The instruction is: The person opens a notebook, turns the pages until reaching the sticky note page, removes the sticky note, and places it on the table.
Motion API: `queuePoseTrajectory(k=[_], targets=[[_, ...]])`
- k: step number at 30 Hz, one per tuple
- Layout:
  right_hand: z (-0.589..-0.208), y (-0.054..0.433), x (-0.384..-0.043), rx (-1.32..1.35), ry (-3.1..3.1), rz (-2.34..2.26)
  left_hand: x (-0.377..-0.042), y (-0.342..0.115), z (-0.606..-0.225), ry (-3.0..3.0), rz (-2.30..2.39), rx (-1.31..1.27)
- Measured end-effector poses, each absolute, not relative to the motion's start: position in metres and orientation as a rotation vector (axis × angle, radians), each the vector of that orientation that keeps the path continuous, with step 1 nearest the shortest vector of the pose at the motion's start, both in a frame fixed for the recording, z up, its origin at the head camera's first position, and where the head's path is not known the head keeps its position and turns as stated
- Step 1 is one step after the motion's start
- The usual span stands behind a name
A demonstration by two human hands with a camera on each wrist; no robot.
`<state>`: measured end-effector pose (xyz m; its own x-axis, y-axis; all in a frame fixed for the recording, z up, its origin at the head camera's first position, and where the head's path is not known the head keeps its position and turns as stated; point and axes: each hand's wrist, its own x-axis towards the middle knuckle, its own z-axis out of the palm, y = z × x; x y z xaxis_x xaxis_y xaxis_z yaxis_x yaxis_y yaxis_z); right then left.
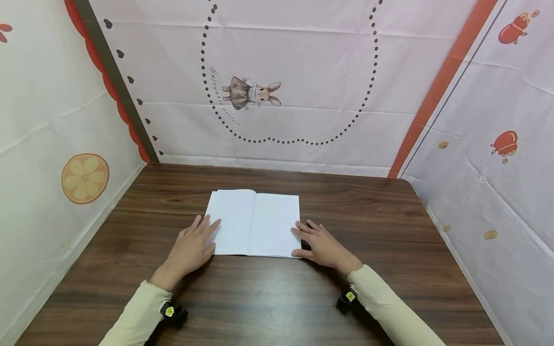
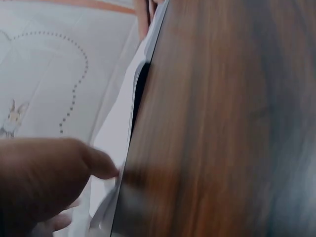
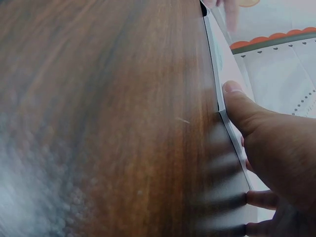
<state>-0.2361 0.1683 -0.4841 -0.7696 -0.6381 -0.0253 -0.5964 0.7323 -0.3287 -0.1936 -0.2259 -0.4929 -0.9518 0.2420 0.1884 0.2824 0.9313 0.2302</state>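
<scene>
An open notebook (image 1: 273, 226) with white lined pages lies flat on the dark wooden table, its fold running between the two pages. My left hand (image 1: 192, 245) rests on the outer edge of the left page, fingers spread, thumb near the lower corner. On the other side my right hand (image 1: 321, 245) touches the right page's outer edge with fingertips and thumb. In the left wrist view the thumb of the left hand (image 2: 44, 173) lies along the notebook's near edge. The right wrist view shows the right hand (image 3: 281, 148) with its thumb on the page.
The wooden table (image 1: 268, 298) stretches around the notebook on all sides. A white printed cloth (image 1: 294, 86) with a rabbit figure hangs behind it, and similar cloths flank the left and right sides. Small black cameras (image 1: 174, 313) sit at both wrists.
</scene>
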Motion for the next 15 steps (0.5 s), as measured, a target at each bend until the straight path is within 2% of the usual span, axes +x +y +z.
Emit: queuePoseTrajectory(k=[6, 15], targets=[[-0.484, 0.168, -0.236, -0.993, 2.792, -0.458, -0.195, -0.243, -0.498, -2.934, -0.452, -0.655], [-0.484, 0.170, -0.235, -1.013, 2.790, -0.439, -0.192, -0.253, -0.495, -2.970, -0.554, -0.711]])
